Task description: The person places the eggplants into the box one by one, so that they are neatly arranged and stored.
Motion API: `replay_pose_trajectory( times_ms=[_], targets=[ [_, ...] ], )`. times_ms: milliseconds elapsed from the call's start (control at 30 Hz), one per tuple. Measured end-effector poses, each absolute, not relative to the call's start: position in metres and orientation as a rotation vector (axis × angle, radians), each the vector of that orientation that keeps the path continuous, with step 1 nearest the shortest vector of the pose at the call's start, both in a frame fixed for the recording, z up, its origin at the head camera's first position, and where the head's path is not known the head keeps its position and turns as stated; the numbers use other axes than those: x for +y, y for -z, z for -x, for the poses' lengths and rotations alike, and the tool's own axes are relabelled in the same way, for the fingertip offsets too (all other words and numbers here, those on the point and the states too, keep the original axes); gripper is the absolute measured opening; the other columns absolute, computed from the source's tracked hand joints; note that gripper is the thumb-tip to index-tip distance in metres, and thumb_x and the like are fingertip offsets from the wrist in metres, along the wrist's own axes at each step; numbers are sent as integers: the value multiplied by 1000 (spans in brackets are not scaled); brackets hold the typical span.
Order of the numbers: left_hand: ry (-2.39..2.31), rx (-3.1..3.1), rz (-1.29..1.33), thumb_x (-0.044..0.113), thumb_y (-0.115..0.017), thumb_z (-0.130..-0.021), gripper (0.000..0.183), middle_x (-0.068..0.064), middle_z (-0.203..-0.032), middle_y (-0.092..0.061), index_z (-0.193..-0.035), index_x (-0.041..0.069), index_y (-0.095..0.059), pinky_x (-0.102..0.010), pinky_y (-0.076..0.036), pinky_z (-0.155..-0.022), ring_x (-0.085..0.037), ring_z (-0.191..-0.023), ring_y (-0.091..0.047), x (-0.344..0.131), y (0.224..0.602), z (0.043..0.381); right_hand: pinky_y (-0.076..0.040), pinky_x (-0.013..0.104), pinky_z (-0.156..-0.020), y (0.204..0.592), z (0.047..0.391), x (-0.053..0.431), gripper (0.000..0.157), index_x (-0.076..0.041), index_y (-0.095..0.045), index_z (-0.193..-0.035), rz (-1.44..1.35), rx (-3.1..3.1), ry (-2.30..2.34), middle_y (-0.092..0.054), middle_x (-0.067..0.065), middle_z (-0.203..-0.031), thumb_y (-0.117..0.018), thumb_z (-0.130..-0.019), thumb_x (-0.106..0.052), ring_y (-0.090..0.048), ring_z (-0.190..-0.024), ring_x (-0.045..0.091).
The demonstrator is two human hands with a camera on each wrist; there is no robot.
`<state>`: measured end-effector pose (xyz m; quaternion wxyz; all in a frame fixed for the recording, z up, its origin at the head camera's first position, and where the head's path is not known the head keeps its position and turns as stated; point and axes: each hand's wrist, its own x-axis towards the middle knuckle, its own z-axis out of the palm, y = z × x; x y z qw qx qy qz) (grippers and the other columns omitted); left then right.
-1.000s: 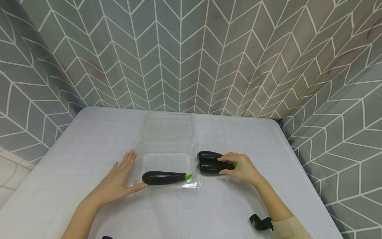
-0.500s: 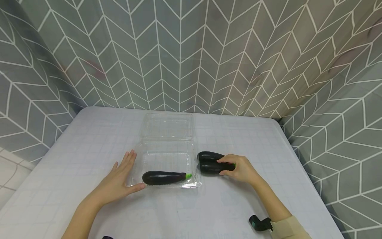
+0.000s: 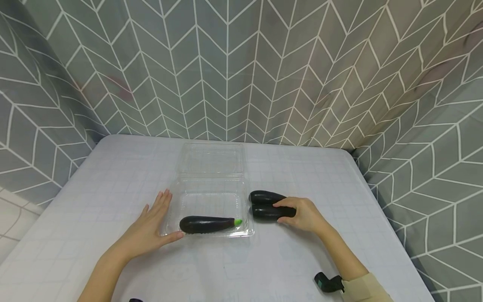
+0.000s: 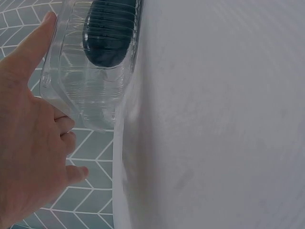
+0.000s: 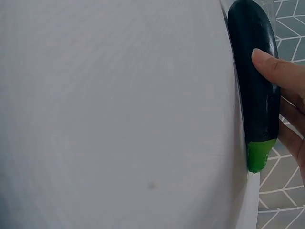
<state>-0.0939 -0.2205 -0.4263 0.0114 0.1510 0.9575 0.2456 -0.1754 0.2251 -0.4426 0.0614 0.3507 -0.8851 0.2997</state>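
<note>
A clear plastic clamshell container [image 3: 212, 178] lies with its lid laid back on the table. Inside, along the near side, is one dark eggplant [image 3: 207, 225] with a green stem end pointing right. My left hand [image 3: 152, 224] is spread at the container's left side, thumb at the near corner; in the left wrist view its straight thumb and forefinger lie along the clear wall [image 4: 88, 90]. Just right of the container, two more eggplants lie side by side. My right hand [image 3: 305, 214] grips the nearer eggplant [image 3: 266, 212] near its stem end, beside the farther eggplant [image 3: 265, 196].
A white cloth [image 3: 234, 268] covers the table, whose far edge meets a grey patterned curtain [image 3: 241, 84]. A black device [image 3: 327, 282] sits at the right sleeve.
My right hand's fingers have slid slightly along the nearer eggplant, and its green stem end is now hidden in the head view. The left hand and container stay put.
</note>
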Motion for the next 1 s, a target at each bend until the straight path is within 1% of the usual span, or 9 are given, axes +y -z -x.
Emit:
replay_pose_trajectory(
  times_ms=[167,433,667,1000],
  targets=[
    [-772,2986,-465,60,-71,-77,114,-20,-159,-9,-153,-1,-11,-66,-11,-110,-36,-146,-6,-220,426,94,-52,42,-88,443,174,226,41,-14,-74,-106,-1050,-2683,-913,-72,-4,-104,-89,-68,-18,-66,-103,23],
    [-766,2987,-466,59,-70,-78,113,-20,-159,-9,-153,0,-10,-66,-11,-110,-37,-146,-7,-220,426,93,-53,41,-85,434,171,227,40,-13,-74,-106,-1032,-2679,-967,-72,0,-103,-87,-69,-17,-67,-100,19],
    [-767,2985,-457,59,-70,-78,113,-19,-159,-8,-153,0,-10,-66,-11,-110,-36,-146,-6,-220,425,93,-54,38,-84,427,168,226,41,-16,-74,-107,-1032,-2674,-978,-71,-6,-105,-88,-69,-17,-66,-101,17],
    [-779,2981,-466,60,-70,-78,113,-20,-159,-9,-153,0,-10,-66,-11,-110,-37,-146,-6,-221,425,93,-55,39,-83,420,164,229,41,-15,-74,-106,-1038,-2676,-944,-72,-2,-104,-88,-68,-17,-67,-99,17]
  ],
)
